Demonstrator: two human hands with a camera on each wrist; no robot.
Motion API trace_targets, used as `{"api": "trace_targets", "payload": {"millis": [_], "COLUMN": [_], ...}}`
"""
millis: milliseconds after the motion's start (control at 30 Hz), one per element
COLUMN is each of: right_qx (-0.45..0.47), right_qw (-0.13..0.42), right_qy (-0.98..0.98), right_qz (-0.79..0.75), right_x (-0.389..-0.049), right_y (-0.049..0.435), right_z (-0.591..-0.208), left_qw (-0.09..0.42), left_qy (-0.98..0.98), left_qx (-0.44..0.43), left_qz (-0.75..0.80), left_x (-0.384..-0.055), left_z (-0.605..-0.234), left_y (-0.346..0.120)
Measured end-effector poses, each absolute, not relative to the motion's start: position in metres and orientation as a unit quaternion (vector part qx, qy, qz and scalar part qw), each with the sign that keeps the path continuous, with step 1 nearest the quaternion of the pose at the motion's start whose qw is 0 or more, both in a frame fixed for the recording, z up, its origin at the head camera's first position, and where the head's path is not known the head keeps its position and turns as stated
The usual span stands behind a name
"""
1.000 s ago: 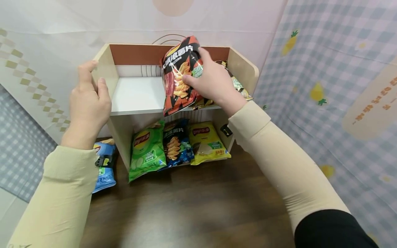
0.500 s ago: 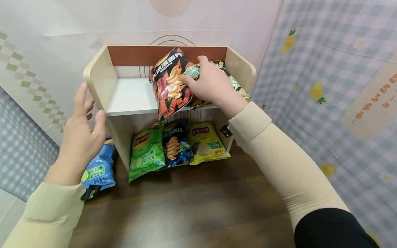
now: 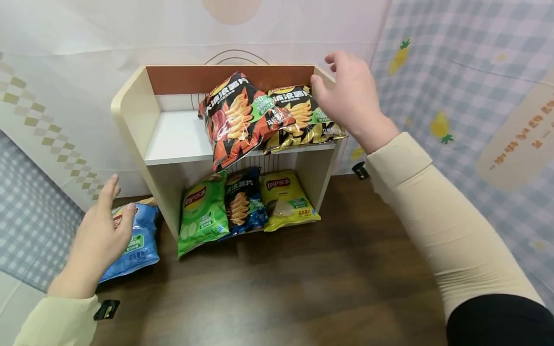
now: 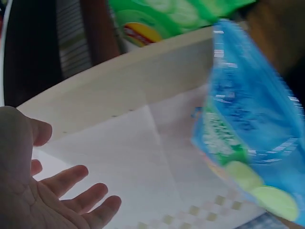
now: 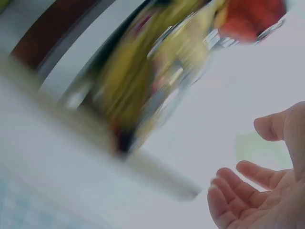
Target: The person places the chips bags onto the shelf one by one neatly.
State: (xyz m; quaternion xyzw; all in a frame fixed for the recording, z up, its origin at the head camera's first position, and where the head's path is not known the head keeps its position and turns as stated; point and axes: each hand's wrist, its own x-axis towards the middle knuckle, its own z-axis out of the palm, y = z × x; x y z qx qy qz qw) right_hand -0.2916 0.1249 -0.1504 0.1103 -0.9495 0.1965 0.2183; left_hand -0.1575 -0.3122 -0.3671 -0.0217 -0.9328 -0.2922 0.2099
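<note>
On the upper board of a small two-tier shelf (image 3: 177,139), a red and black chip bag (image 3: 238,120) leans at a tilt, its lower corner past the front edge. It overlaps a gold and black chip bag (image 3: 307,115) to its right. My right hand (image 3: 352,93) is raised by the shelf's right side panel, holding nothing, its fingers loosely bent. Low at the left, my left hand (image 3: 97,238) hovers over a blue chip bag (image 3: 138,240) on the floor and partly hides it. In the left wrist view that hand's fingers are spread, apart from the blue bag (image 4: 252,114).
Green (image 3: 203,211), dark blue (image 3: 244,202) and yellow (image 3: 285,202) chip bags stand side by side in the lower tier. A brown wood-look surface (image 3: 259,293) lies in front. Checked cloth (image 3: 459,96) hangs at the right. The right wrist view is blurred.
My right hand has let go of the red bag and moved right; the bag now rests on the shelf. The left hand has left the shelf's side panel and come down toward the blue bag.
</note>
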Motion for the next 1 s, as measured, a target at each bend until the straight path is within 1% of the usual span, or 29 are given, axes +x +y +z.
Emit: {"api": "trace_targets", "payload": {"millis": [100, 167, 233, 333, 400, 467, 533, 667, 833, 1000], "right_qx": [0.093, 0.077, 0.065, 0.058, 0.053, 0.045, 0.035, 0.035, 0.042, 0.040], "right_qw": [0.189, 0.150, 0.110, 0.063, 0.043, 0.025, 0.000, -0.034, -0.034, -0.040], "right_qy": [-0.955, -0.958, -0.958, -0.959, -0.961, -0.963, -0.965, -0.973, -0.978, -0.976], "right_qz": [0.207, 0.232, 0.258, 0.271, 0.269, 0.265, 0.260, 0.226, 0.202, 0.211], "right_x": [-0.306, -0.314, -0.322, -0.334, -0.341, -0.347, -0.350, -0.349, -0.345, -0.341], "right_y": [0.143, 0.150, 0.155, 0.157, 0.156, 0.153, 0.150, 0.149, 0.152, 0.153], "right_z": [-0.151, -0.151, -0.151, -0.149, -0.148, -0.147, -0.146, -0.148, -0.147, -0.145], "left_qw": [0.198, 0.191, 0.172, 0.112, 0.056, 0.012, -0.010, -0.030, -0.045, -0.040], "left_qy": [-0.940, -0.945, -0.952, -0.964, -0.969, -0.969, -0.966, -0.958, -0.948, -0.943], "left_qx": [-0.015, -0.015, -0.018, -0.001, 0.022, 0.049, 0.062, 0.077, 0.101, 0.122], "left_qz": [-0.276, -0.265, -0.253, -0.241, -0.240, -0.242, -0.250, -0.274, -0.298, -0.308], "left_x": [-0.156, -0.155, -0.155, -0.154, -0.151, -0.149, -0.147, -0.146, -0.148, -0.152], "left_z": [-0.378, -0.386, -0.394, -0.408, -0.416, -0.424, -0.431, -0.444, -0.459, -0.467], "left_y": [-0.317, -0.321, -0.325, -0.334, -0.340, -0.347, -0.354, -0.360, -0.360, -0.363]}}
